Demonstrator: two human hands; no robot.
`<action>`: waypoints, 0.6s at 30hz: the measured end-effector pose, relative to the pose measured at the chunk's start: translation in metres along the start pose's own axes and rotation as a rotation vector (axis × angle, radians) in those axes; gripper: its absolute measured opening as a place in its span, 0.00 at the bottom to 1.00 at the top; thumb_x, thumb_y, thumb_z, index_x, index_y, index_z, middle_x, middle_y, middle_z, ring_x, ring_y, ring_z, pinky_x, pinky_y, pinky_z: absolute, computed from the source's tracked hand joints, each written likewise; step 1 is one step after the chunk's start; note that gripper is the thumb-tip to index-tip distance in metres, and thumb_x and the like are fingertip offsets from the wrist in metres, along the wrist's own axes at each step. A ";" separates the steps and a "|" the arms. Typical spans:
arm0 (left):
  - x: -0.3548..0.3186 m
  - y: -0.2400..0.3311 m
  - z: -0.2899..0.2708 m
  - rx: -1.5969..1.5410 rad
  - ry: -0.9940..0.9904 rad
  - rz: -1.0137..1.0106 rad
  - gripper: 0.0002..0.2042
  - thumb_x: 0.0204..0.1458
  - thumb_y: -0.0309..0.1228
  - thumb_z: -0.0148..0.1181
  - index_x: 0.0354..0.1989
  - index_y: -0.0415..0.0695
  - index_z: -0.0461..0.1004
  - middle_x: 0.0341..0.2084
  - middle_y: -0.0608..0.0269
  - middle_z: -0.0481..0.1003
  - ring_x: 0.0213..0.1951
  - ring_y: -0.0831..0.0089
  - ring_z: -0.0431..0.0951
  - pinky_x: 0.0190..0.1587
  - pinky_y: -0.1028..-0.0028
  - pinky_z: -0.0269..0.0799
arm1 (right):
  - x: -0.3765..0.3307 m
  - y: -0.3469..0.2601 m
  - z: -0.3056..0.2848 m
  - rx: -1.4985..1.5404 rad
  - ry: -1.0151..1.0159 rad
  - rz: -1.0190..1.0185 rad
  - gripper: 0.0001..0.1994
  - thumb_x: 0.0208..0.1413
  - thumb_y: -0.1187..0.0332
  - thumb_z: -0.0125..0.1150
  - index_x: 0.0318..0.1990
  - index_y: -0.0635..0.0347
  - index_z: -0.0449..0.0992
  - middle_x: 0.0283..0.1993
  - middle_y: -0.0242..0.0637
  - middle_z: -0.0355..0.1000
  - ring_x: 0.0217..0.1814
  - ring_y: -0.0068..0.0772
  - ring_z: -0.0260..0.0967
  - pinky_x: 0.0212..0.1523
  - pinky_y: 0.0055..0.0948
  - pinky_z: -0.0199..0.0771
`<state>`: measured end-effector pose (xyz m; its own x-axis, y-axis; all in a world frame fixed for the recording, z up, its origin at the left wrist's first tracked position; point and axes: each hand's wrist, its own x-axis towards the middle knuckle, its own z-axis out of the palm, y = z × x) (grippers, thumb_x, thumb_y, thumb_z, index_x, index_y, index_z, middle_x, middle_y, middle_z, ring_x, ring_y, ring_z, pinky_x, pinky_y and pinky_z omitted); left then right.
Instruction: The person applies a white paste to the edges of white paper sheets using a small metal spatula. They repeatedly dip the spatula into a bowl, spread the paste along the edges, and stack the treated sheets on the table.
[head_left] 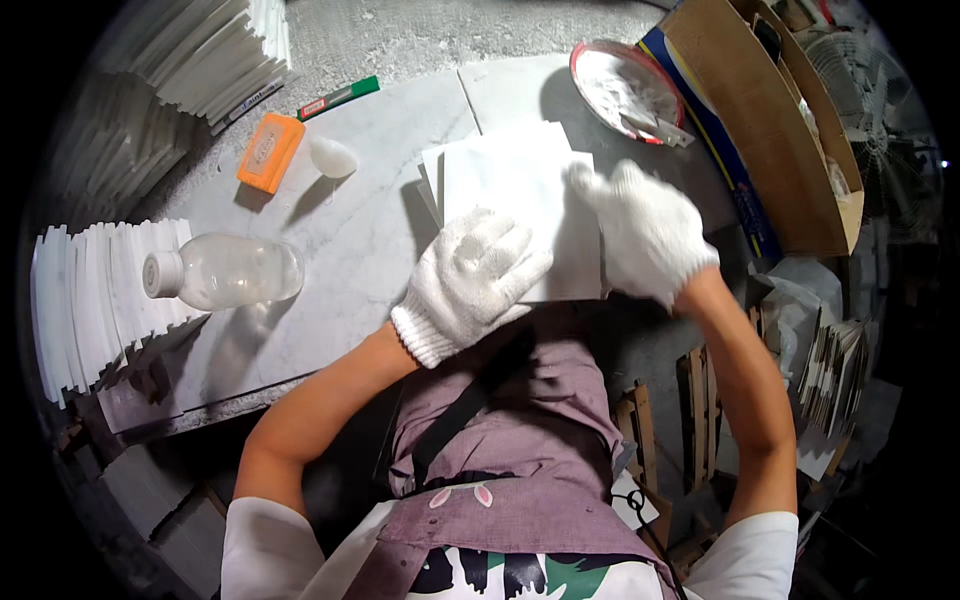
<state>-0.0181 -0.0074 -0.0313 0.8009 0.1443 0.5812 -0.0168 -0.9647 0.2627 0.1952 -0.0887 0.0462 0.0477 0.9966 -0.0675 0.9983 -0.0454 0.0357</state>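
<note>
Left hand (475,265), white-gloved, lies over the lower-left part of the sheets (512,190), its fingers extended toward two o'clock; whether its thumb pinches the near edge, I cannot tell. Right hand (645,225), gloved alike, is at the three o'clock edge of the same pile, fingers curled, and their grip on the edge cannot be made out.

These sheets are white and loosely piled on the bench (370,230), directly ahead of the person's lap; the lower ones poke out toward ten o'clock, so the edges are not flush. The step in hand seems to be handling the pile, with the left hand steadying and the right hand working its edge. As I judge it, the next move calls for an even hold on both sides, so that no loose sheet slides free.

Around the pile, the bottle (240,272) lies at nine o'clock, the cup (333,157) near ten with the orange pack (270,152) just beyond it, and the marker (338,98) also at ten. At one o'clock sits the red-rimmed bowl (574,72), and at two the box (735,100).
</note>
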 end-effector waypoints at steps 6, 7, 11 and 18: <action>-0.002 0.005 0.000 -0.023 -0.016 -0.024 0.24 0.51 0.50 0.57 0.45 0.41 0.76 0.44 0.52 0.71 0.49 0.53 0.71 0.54 0.52 0.70 | -0.009 -0.007 0.000 0.024 -0.089 0.103 0.25 0.55 0.72 0.53 0.62 0.43 0.68 0.42 0.49 0.70 0.38 0.51 0.75 0.38 0.43 0.76; -0.001 0.004 0.002 -0.023 -0.019 -0.030 0.24 0.51 0.50 0.57 0.45 0.41 0.76 0.44 0.52 0.71 0.49 0.53 0.71 0.54 0.52 0.70 | 0.007 -0.005 -0.010 0.044 -0.131 0.146 0.25 0.54 0.73 0.53 0.62 0.45 0.67 0.44 0.52 0.70 0.40 0.54 0.76 0.39 0.44 0.78; 0.002 0.006 -0.004 -0.002 -0.023 -0.043 0.23 0.52 0.50 0.57 0.45 0.41 0.76 0.45 0.52 0.71 0.50 0.53 0.71 0.55 0.52 0.69 | 0.014 0.002 -0.001 0.097 -0.086 0.135 0.24 0.53 0.74 0.54 0.60 0.53 0.67 0.43 0.53 0.70 0.39 0.54 0.76 0.39 0.44 0.78; 0.001 0.004 -0.002 -0.003 -0.030 -0.040 0.21 0.48 0.45 0.61 0.45 0.42 0.75 0.46 0.53 0.71 0.51 0.53 0.71 0.56 0.52 0.68 | -0.011 -0.022 0.006 -0.005 0.058 -0.039 0.20 0.58 0.73 0.47 0.58 0.44 0.71 0.39 0.46 0.72 0.37 0.50 0.76 0.35 0.42 0.76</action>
<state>-0.0187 -0.0110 -0.0287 0.8184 0.1759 0.5471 0.0138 -0.9577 0.2873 0.1731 -0.0995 0.0402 0.0068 0.9999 -0.0115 0.9992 -0.0063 0.0389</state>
